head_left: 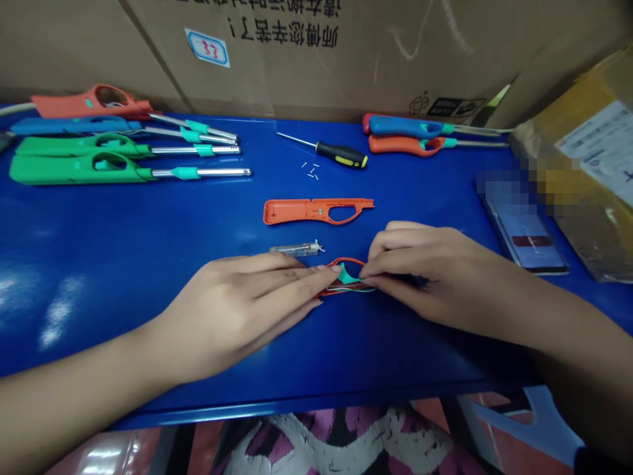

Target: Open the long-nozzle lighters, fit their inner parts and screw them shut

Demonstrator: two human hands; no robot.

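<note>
An orange half casing of a long-neck lighter [340,290] lies near the table's front, largely covered by my hands. My left hand [247,300] is closed over its handle end, fingers long and close together, one fingertip at the turquoise trigger [347,274]. At the casing's other end my right hand [420,260] is pinched; its fingertips hide what exactly they grip there. A thin pale wire runs along the casing below the trigger. Just behind my left fingers sits a clear fuel tank [299,249]. Farther back lies the matching orange casing half [291,211], hollow side up.
A black-and-yellow screwdriver [342,156] and several small screws [311,173] lie behind. Several lighters, including a green one [79,168], are at left; others, one blue [405,125], at right. A phone [527,231] and cartons [297,72] border the blue table [163,231].
</note>
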